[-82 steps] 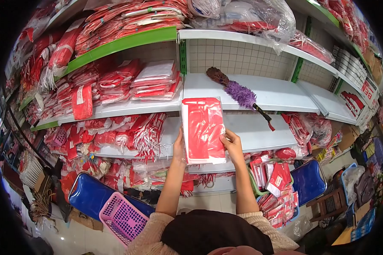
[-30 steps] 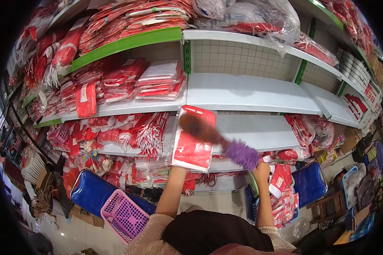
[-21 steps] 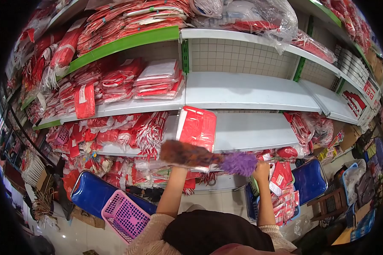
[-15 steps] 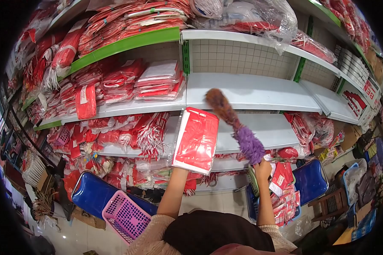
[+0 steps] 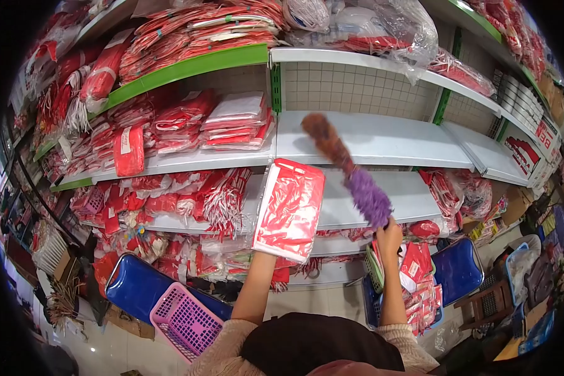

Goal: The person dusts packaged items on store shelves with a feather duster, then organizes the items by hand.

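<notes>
**Desk:** Talk me through it. Where was the open room?

**Me:** Middle bay, right there! I saw two bare boards, the upper white shelf [image 5: 388, 135] and the lower white shelf [image 5: 413, 191], both free along their front edges. The bay to the left was crammed with red goods right up to the lip. A stack of packets [image 5: 235, 122] sat at the very end of that board, beside the green upright [image 5: 276, 88].

**Desk:** And the hands?

**Me:** The right hand [image 5: 388, 239] was clenched round the handle of the duster [image 5: 348, 168], low in front of the lower shelf's edge. The left hand [image 5: 264, 255] gripped the red packet [image 5: 289, 210] by its bottom edge, with its fingers hidden behind it.

**Desk:** Which way did the duster point?

**Me:** Its long axis ran on a slant, up and to the left. The purple end sat just above the fist and the brown tip reached up over the upper shelf. The packet stood on end, nearly upright, with its top leaning a touch to the right. It was held in front of the lower shelf's left end, just beside the duster, with a gap between them.

**Desk:** Counts?

**Me:** One duster, one packet in hand, two bare boards, and one pink basket [image 5: 185, 321] down on the floor at lower left.
</notes>
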`<state>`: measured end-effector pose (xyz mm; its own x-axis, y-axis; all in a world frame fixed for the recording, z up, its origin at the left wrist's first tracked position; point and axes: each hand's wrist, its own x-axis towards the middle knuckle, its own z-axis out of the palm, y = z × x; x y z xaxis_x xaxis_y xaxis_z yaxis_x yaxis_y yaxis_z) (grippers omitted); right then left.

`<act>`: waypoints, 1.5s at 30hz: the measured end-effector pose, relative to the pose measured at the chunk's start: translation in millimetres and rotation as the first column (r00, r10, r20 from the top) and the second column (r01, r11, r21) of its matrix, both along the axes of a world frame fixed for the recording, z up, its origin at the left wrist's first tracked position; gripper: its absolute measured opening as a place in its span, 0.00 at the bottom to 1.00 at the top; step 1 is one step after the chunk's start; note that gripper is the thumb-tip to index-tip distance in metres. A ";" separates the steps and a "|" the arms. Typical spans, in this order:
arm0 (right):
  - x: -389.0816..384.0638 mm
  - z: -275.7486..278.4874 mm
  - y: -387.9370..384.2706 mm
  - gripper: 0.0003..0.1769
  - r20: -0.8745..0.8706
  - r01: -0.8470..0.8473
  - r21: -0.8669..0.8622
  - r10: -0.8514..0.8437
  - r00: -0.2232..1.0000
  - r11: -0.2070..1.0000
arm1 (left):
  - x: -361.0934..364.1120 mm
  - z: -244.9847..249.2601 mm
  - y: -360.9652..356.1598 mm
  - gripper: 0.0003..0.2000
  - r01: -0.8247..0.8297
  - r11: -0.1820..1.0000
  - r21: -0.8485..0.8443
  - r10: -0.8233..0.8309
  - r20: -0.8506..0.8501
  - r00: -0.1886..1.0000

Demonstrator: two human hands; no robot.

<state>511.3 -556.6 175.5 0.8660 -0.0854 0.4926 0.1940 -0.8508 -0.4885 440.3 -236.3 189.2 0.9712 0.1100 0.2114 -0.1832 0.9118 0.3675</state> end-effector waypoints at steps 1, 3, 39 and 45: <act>1.7 20.4 9.3 0.23 0.001 0.047 0.089 -0.048 0.999 0.995 | -0.4 1.0 0.1 0.26 0.001 1.000 0.002 -0.001 0.001 1.000; 15.5 54.8 20.4 0.24 0.002 -0.017 0.230 0.017 1.000 0.973 | -0.7 2.0 -0.2 0.26 0.001 1.000 -0.001 -0.001 0.004 1.000; -33.1 62.9 191.9 0.30 0.327 -0.437 0.898 0.729 0.601 -0.043 | -44.4 76.3 38.7 0.29 -0.201 0.955 0.218 0.223 -0.082 0.971; 4.1 100.7 223.5 0.32 0.403 -0.515 0.855 0.708 0.580 -0.064 | -57.0 98.3 81.7 0.30 -0.255 0.733 0.631 0.264 0.082 0.961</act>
